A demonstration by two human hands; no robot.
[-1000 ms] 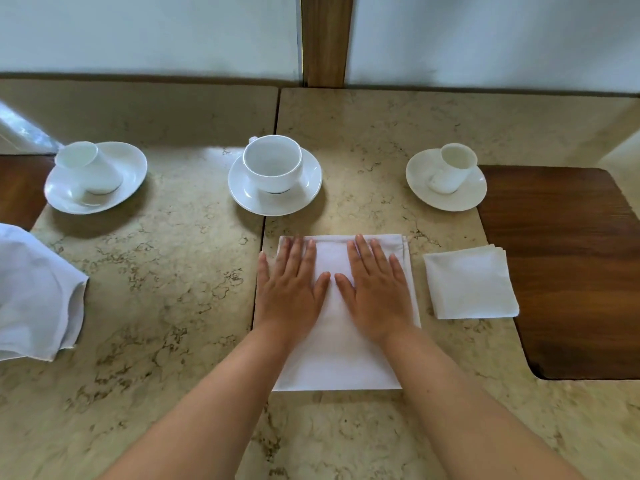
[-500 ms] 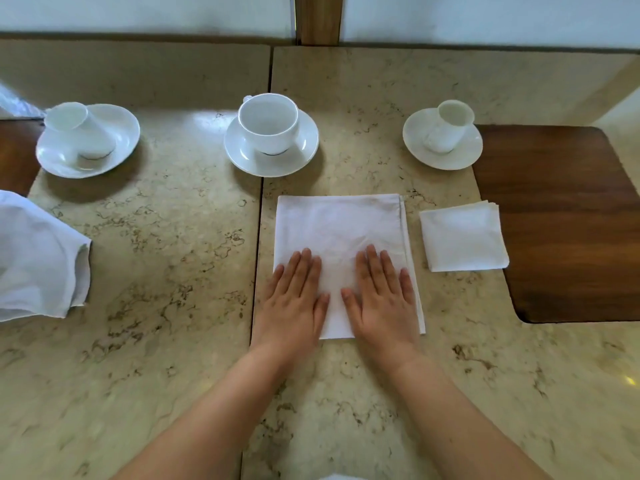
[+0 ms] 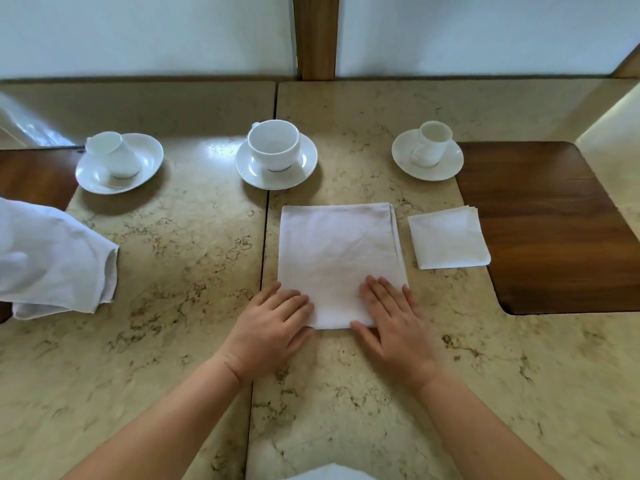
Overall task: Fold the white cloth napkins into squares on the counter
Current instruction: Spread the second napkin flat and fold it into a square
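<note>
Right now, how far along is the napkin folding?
Done: one small folded square lies right of the work spot. In hand: a larger part-folded napkin, the left hand and right hand at its near corners, fingers flat. Left: fold it smaller, then the loose cloth at the counter's left edge.

Bare marble counter [image 3: 180,258] lies open between the loose cloth pile [image 3: 52,258] at the left edge and the half-folded napkin [image 3: 337,258], wide enough for a hand to pass. Beyond the napkin, three cups on saucers line the far side: left cup [image 3: 112,157], middle cup [image 3: 274,147], right cup [image 3: 433,142], with gaps of counter between them. The folded square [image 3: 448,239] sits just beside the napkin's right edge, leaving only a narrow strip. The near counter is open.
</note>
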